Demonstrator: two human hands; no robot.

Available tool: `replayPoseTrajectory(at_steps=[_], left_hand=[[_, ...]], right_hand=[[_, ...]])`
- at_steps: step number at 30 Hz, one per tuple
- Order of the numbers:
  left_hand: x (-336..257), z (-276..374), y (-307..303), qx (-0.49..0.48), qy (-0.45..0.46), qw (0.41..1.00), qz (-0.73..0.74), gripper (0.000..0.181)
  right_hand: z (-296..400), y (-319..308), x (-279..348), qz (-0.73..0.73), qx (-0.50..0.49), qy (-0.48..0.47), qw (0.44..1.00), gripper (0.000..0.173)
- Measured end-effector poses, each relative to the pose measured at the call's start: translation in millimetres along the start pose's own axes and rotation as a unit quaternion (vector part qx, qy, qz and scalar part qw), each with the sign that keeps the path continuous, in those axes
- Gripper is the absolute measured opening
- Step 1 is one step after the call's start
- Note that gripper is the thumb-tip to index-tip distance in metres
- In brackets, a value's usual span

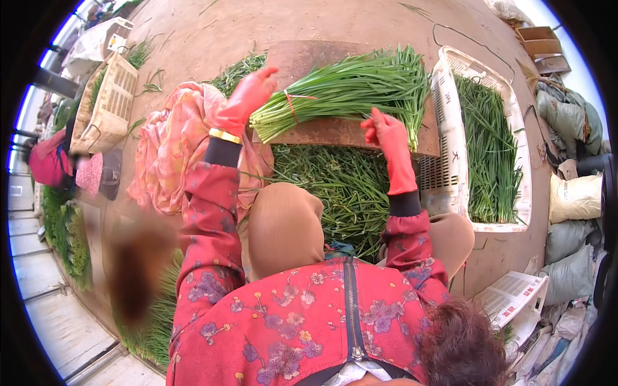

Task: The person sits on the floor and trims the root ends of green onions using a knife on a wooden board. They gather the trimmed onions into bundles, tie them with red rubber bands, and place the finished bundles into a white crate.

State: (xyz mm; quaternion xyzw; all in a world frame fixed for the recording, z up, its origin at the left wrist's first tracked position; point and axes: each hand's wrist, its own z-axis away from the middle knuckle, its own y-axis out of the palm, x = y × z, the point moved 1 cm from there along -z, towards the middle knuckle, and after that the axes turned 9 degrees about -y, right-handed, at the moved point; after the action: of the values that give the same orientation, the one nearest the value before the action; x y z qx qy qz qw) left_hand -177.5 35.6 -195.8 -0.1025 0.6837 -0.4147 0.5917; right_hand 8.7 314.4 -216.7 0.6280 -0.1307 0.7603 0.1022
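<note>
A bundle of long green garlic chives (pixel 338 87), bound near its pale stem ends by a red band (pixel 291 103), lies across a worn low board (pixel 323 132). More chives (pixel 414 111) lie crosswise at its leafy right end. Both hands wear red rubber gloves. My left hand (pixel 252 96) is raised beside the stem ends, fingers pointing right, with nothing visible in its grasp. Near the bundle's lower edge, my right hand (pixel 388 140) has its index finger extended and other fingers partly curled; it holds nothing that I can make out. Whether it touches the leaves is unclear.
Loose green trimmings (pixel 333 183) are heaped below the board. On the right stands a white plastic crate (pixel 449 159) of chives. A pink checked cloth (pixel 164 140) lies left. Another crate (pixel 113 96), a co-worker (pixel 50 159) and stuffed sacks (pixel 574 198) are farther out.
</note>
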Motion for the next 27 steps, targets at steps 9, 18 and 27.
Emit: replayPoseTrajectory(at_steps=[9, 18, 27], left_hand=[[-13.9, 31.1, 73.3, -0.063, 0.076, 0.964, -0.247, 0.072], [30.2, 42.5, 106.7, -0.176, 0.056, 0.946, -0.264, 0.049], [43.1, 52.4, 122.5, -0.256, 0.029, 0.887, -0.383, 0.06]], right_hand=[[-27.0, 110.0, 35.1, 0.205, 0.087, -0.2, 0.954, 0.049], [-33.6, 138.3, 7.8, 0.299, -0.003, -0.255, 0.919, 0.03], [-35.6, 142.7, -9.4, 0.529, 0.125, -0.204, 0.814, 0.032]])
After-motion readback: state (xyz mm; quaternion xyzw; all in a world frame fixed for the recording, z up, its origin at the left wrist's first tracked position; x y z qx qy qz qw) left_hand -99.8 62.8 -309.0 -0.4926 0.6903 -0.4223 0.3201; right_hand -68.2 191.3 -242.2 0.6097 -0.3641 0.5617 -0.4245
